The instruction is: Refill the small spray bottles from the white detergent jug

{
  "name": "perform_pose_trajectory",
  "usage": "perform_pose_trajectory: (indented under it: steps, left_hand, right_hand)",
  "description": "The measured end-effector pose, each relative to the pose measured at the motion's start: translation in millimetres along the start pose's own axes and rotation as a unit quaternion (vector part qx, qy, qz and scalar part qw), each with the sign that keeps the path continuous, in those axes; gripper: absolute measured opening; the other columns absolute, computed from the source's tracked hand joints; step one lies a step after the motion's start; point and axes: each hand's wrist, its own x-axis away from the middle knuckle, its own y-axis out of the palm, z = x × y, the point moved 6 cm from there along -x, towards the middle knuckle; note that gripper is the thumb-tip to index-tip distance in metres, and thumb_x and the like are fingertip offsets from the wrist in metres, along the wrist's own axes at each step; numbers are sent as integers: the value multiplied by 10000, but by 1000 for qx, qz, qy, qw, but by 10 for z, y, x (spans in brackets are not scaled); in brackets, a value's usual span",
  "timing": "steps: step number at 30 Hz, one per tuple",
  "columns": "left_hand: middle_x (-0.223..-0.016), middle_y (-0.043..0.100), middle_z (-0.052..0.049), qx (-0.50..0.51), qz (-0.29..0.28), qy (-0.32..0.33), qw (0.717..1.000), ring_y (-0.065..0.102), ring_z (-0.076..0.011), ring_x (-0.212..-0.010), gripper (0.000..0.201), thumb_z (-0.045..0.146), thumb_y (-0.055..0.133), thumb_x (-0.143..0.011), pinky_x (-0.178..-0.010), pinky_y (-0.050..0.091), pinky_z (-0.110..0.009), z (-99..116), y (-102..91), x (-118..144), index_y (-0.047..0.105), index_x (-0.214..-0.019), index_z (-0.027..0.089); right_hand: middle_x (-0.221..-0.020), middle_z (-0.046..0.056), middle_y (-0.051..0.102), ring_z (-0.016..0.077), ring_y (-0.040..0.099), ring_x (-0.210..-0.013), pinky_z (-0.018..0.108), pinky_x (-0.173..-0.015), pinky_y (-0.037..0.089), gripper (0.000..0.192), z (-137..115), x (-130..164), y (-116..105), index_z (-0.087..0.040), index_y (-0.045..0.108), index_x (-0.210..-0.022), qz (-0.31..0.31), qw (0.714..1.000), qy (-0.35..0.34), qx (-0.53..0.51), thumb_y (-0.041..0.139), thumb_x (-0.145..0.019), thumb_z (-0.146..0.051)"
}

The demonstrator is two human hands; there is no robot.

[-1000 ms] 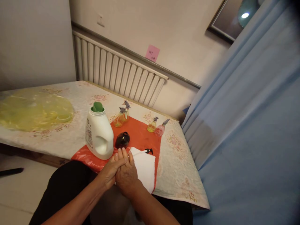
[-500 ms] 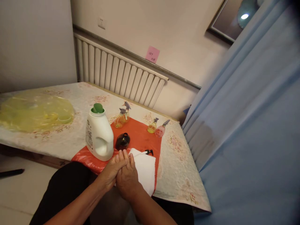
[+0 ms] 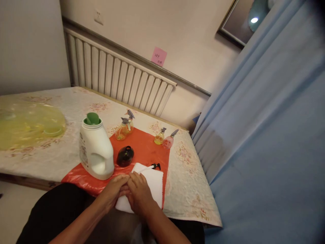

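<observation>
My left hand and my right hand are clasped together above the front of a folded white cloth. The right fingers bend over the left ones, whose tips are partly hidden; no object shows between them. On the cloth lies a pump head with a black nozzle and a white tube. Behind my hands a dark, rounded bottle without a top stands on a red plastic sheet. Left of it is a large white jug with a handle and a green cup in its mouth.
Spray bottles with yellowish liquid stand behind the dark bottle. Farther right are a small yellow spray bottle and a pink one. A yellow transparent plastic bag covers the left side. A radiator and a blue curtain border the table.
My hands have turned from cupped with fingertips up to clasped, the right fingers now over the left. The view has shifted slightly to the right; the bottles and jug stay put.
</observation>
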Motion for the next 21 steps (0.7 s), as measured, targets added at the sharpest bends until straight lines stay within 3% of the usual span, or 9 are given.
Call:
perform_pose_trajectory:
  steps: [4, 6, 9, 16, 21]
  left_hand:
    - [-681, 705, -38, -43, 48, -16, 998, 646, -133, -554, 264, 316, 781, -656, -561, 507, -229, -22, -99, -43, 617, -784, 153]
    - [-671, 698, -31, -47, 50, -25, 997, 636, -126, -547, 278, 329, 788, -646, -549, 501, -220, -71, -131, -53, 613, -774, 155]
    - [-671, 692, -17, -47, 44, -39, 997, 622, -113, -548, 302, 355, 796, -638, -540, 491, -207, -179, -192, -54, 610, -775, 161]
    - [-675, 673, -10, -42, 50, -52, 996, 591, -105, -535, 316, 397, 796, -631, -509, 447, -197, -271, -307, 23, 604, -734, 167]
    - [-557, 600, 33, -56, 30, -31, 997, 479, -70, -426, 320, 420, 755, -667, -428, 328, -176, -306, -359, -32, 553, -661, 173]
  right_hand:
    - [-1089, 120, 661, 220, 603, -1005, 361, -876, 496, 410, 718, 126, -78, -141, 552, -1227, 68, 988, 141, 14, 518, -820, -171]
    - [-966, 104, 672, 207, 625, -847, 328, -762, 509, 370, 1049, 138, -100, -131, 583, -1173, 71, 980, 183, 33, 455, -826, -108]
    - [-938, 85, 665, 208, 603, -853, 308, -762, 467, 338, 1390, 86, -114, -149, 626, -1093, 49, 975, 209, 65, 434, -826, -72]
    - [-858, 60, 672, 206, 539, -855, 285, -753, 363, 237, 1622, -157, 104, -175, 692, -889, -61, 976, 178, 108, 486, -836, -72]
    - [-816, 73, 659, 217, 522, -856, 312, -772, 338, 216, 1647, -240, 127, -161, 688, -835, -67, 974, 188, 107, 495, -821, -64]
